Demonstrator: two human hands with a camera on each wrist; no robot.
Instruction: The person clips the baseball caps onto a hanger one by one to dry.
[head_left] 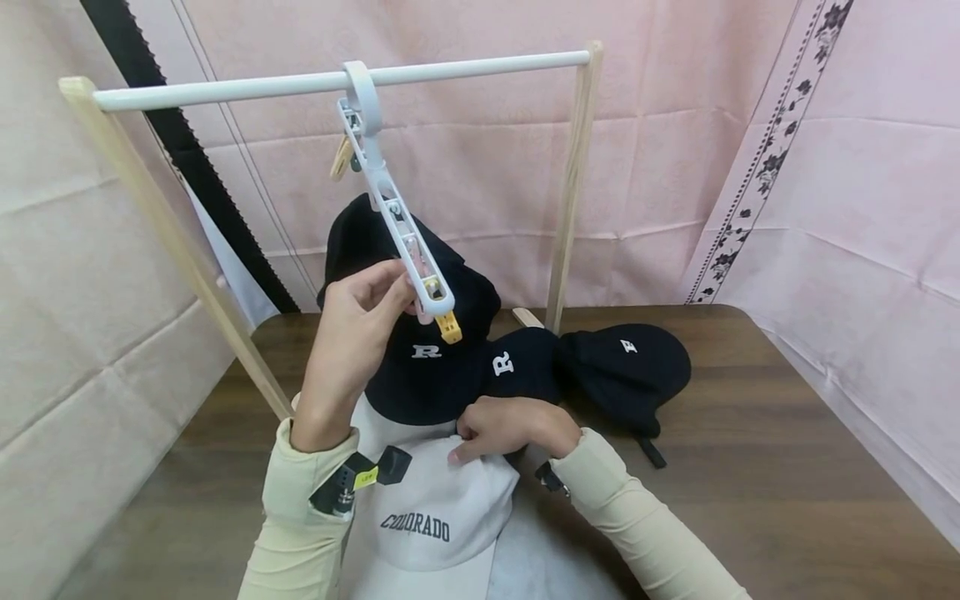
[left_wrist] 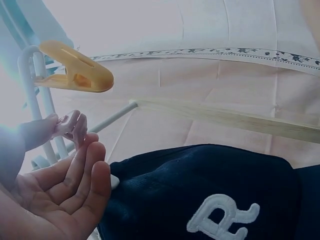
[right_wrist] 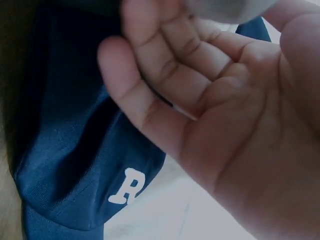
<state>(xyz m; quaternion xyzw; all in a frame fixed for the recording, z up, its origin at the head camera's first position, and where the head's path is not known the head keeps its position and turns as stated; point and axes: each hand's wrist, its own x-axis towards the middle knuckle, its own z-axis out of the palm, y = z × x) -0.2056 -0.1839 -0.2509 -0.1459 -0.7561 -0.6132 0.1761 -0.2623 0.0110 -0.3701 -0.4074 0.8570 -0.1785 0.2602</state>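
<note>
a pink clip at the near end of a white hanger is pinched between the thumb and fingers of the left hand, beside a yellow clip, while the hanger is hooked over a white rail. a white cap lettered "colorado" is grasped near the top of its crown by the bent fingers and thumb of the right hand, in front of a dark cap marked "r" and seen behind the hanger; to the right, a second dark cap and a third dark cap are set on a brown table.
</note>
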